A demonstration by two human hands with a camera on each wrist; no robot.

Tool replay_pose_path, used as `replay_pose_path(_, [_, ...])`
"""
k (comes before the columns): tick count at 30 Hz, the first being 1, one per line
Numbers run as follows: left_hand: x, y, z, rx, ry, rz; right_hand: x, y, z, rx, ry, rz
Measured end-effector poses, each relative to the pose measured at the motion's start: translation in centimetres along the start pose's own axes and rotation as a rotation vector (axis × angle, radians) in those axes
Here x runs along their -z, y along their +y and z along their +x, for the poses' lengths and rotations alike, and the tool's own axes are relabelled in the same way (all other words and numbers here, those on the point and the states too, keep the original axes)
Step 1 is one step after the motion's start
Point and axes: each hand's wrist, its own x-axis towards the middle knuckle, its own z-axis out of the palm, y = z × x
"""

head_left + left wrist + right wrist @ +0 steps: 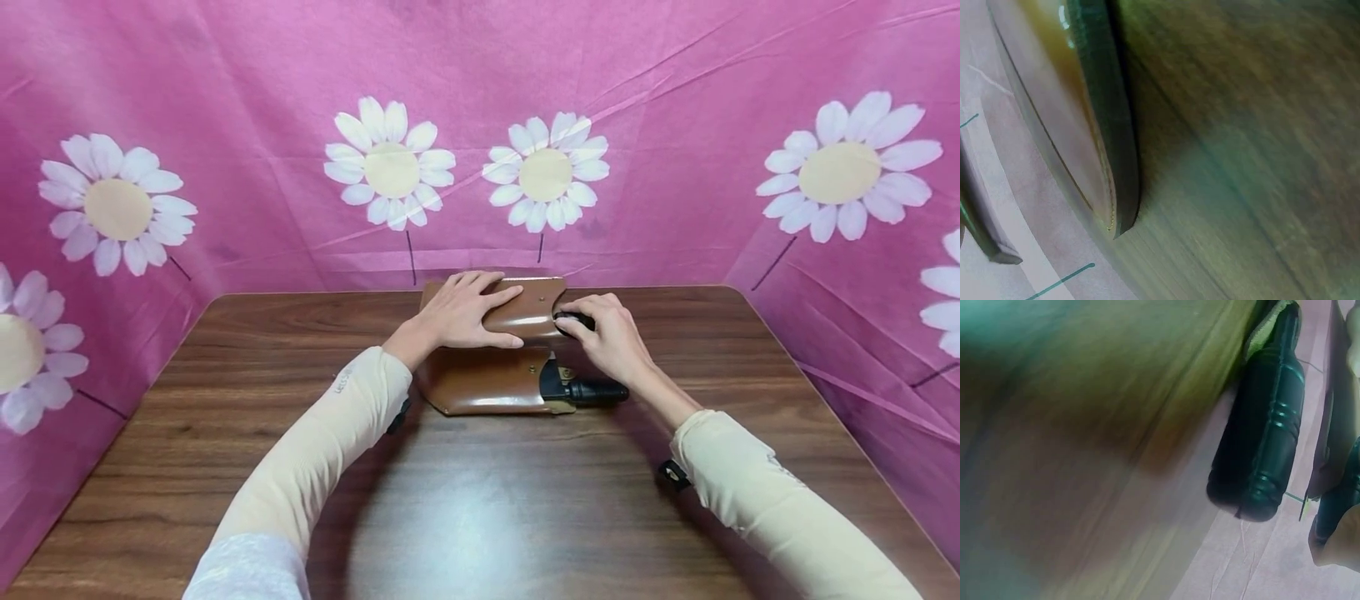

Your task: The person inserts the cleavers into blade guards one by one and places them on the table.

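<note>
Two glossy brown leather sheaths lie one behind the other near the table's far edge. My left hand (468,312) rests spread on the rear sheath (536,315), its fingers nearly straight. At that sheath's right mouth, my right hand (613,340) pinches a black handle (576,319); whatever lies inside the leather is hidden. The front sheath (480,390) holds a tool whose ribbed black handle (597,392) sticks out to the right. That same handle (1260,437) looms large in the right wrist view. A rounded, stitched sheath end (1079,137) shows in the left wrist view.
The wood-grain table (247,467) runs up to a pink cloth (465,67) with white daisies, which stands behind it and along both sides. Black wrist cameras hang below both forearms, the right one (673,475) seen low over the table.
</note>
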Motion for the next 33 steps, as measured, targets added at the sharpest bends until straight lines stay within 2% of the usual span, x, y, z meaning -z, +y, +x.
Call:
replay_pose_path(6, [-0.4,0.1,-0.1,-0.02,-0.014,0.011,0.2,0.5,-0.1,-0.023,-0.004,0.001])
replay_pose_path(13, [-0.9,-0.3,0.0,-0.004,-0.02,-0.006,-0.1,1.3,0.3,-0.061,-0.01,0.003])
replay_pose_path(23, [-1.8,-0.6,0.3,0.009,-0.075,-0.051,-0.6,2.4,0.5,-0.163,-0.083,0.03])
replay_pose_path(28, [-2.1,-0.8,0.3,0.021,-0.123,-0.034,-1.2,2.6,0.4,-0.229,-0.11,0.066])
replay_pose_path(33, [-2.5,-0.9,0.2,0.03,-0.156,-0.04,-1.6,2.8,0.4,-0.252,-0.116,0.087])
